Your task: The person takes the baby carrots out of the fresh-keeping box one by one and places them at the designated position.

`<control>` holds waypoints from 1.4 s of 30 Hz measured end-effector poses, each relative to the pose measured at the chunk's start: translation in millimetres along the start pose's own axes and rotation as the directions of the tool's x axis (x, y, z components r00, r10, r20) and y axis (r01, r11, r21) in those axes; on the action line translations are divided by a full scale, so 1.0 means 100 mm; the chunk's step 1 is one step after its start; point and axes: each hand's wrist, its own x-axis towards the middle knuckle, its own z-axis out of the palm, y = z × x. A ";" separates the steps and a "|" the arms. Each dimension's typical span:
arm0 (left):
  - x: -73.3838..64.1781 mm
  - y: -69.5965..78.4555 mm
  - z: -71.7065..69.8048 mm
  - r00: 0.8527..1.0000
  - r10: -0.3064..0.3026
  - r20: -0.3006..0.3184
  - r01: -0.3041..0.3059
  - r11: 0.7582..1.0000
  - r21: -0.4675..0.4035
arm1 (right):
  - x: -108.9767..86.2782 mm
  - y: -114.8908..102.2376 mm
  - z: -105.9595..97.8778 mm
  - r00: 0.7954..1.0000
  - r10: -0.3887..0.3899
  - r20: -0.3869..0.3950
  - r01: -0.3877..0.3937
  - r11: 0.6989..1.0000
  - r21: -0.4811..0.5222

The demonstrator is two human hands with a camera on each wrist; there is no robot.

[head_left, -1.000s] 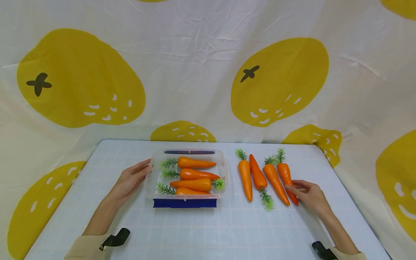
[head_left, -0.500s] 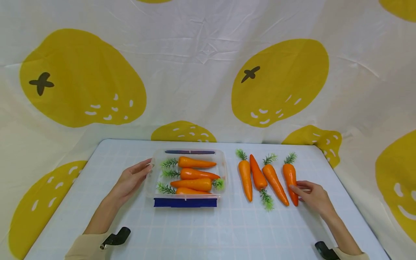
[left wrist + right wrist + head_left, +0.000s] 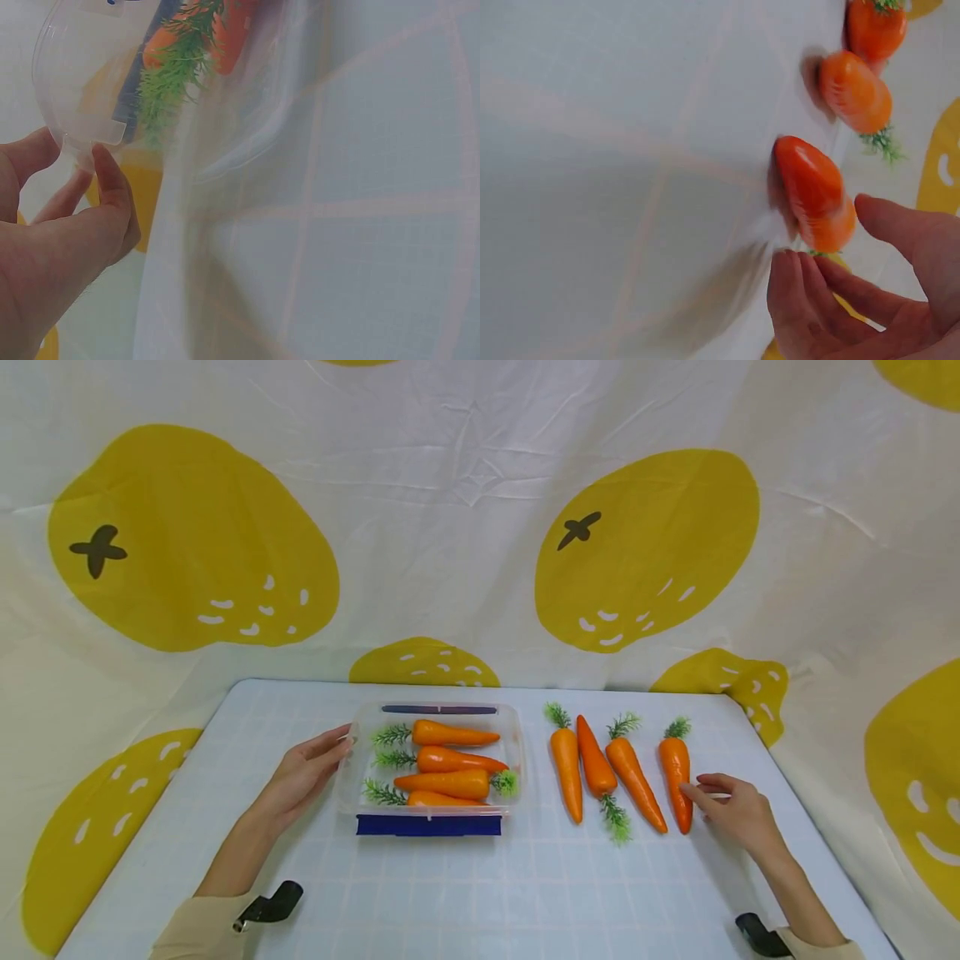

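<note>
My left hand (image 3: pixel 300 781) is at the left side of a clear plastic box (image 3: pixel 516 752). In the left wrist view, thumb and fingers pinch the box's rim at a corner. Inside lie several orange toy carrots (image 3: pixel 453 786) with green leafy tops. On the right, my right hand (image 3: pixel 738 810) is beside the rightmost carrot (image 3: pixel 674 768), which lies with its leaves away from me. The right wrist view has the thumb (image 3: pixel 889 221) and fingers loosely spread on either side of this carrot (image 3: pixel 814 191), with a gap around it.
Left of the rightmost carrot, three more lie in a row, among them one carrot (image 3: pixel 596 762) with its leaves toward me. A blue latch (image 3: pixel 428 825) hangs along the box's front. The white table (image 3: pixel 465 902) ends at a lemon-print cloth (image 3: pixel 450 552).
The rightmost carrot has shifted right, away from its neighbour, and now lies straighter. My right hand has moved right with it and its fingers have parted from it. My left hand stays at the box.
</note>
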 end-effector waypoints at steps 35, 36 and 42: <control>0.01 -0.01 -0.03 1.000 -0.011 -0.006 0.011 1.000 0.014 | 0.16 -1.52 0.01 0.897 -0.440 -0.047 0.442 0.896 0.046; 0.01 -0.01 -0.02 1.000 -0.013 -0.008 0.013 1.000 0.014 | 0.16 -1.57 0.03 0.889 -0.455 -0.051 0.457 0.888 0.053; 0.01 0.00 -0.01 1.000 -0.007 -0.007 0.007 1.000 0.008 | 0.19 -1.81 0.17 0.855 -0.516 -0.056 0.519 0.849 0.094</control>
